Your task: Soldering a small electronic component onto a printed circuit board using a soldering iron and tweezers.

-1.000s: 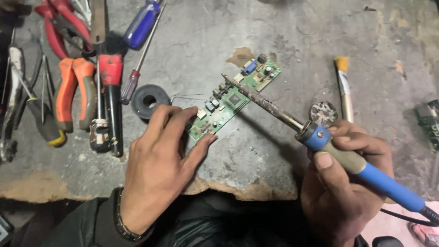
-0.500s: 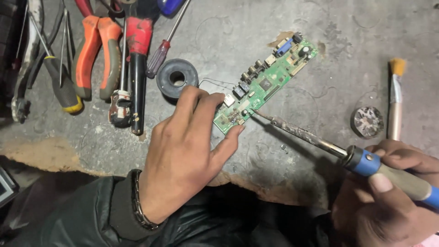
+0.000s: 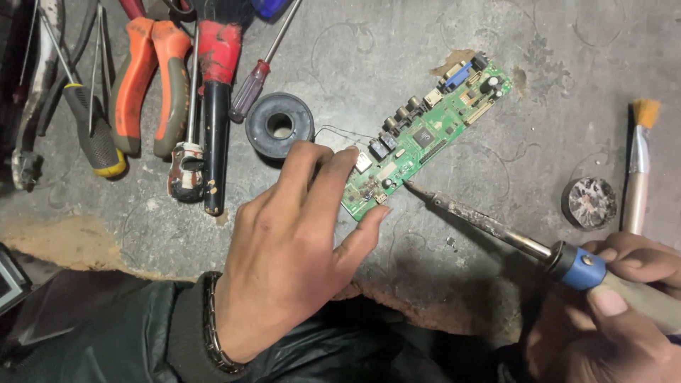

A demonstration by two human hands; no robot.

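The left hand (image 3: 291, 248) lies palm-down on the grey workbench (image 3: 369, 57), fingers spread and closed on nothing; its fingertips and thumb press the near-left end of a green circuit board (image 3: 425, 135), pinning it flat rather than gripping it. From that hold the board runs away up and to the right, its long axis on a diagonal, connectors lined along its upper-left edge. The right hand (image 3: 610, 312) is wrapped firmly round the handle of a soldering iron (image 3: 496, 230), fingers closed just behind the blue collar. The iron's dark, crusted shaft points up and left from that grip, and its tip meets the board's lower long edge just beyond the left thumb, so the two hands work the same end of the board, the left one nearer to it. A thin wire (image 3: 340, 133) runs from a dark solder spool (image 3: 279, 125) just above the left fingertips toward the board. Further left of the left hand lie crowded tools — orange-handled pliers (image 3: 145, 85), a red-and-black handled tool (image 3: 215, 106) and a small screwdriver (image 3: 259, 81). Above the right hand sit a small round tin (image 3: 588, 202) and a brush (image 3: 638, 170), well apart from the board. Bare bench lies open beyond the board's far end, while the worn front edge of the bench runs close under both wrists.
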